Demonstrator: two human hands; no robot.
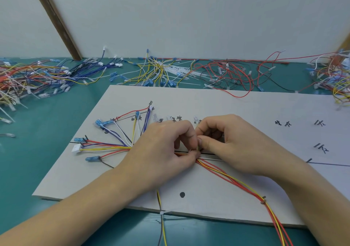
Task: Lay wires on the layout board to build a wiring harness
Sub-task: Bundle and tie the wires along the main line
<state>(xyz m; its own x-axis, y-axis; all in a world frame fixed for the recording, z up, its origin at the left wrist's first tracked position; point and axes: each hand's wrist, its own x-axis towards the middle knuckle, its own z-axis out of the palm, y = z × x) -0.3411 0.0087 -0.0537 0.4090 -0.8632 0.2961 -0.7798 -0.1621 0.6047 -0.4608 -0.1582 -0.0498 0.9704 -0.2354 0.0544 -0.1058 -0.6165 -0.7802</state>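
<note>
On the teal bench, a grey layout board [236,101] is lying mid-frame while the left hand [161,151] and right hand [227,143] are both pinching the wire bundle [227,176] at its centre.

Red and yellow wires [236,181] cross a grey board [246,109] on teal table [47,124].

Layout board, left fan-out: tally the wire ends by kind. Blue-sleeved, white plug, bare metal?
Blue-sleeved terminals: 4
White multi-pin plug: 1
Bare metal terminal: 1
Total: 6
Clear sleeves further right are too blurred to count.
</note>
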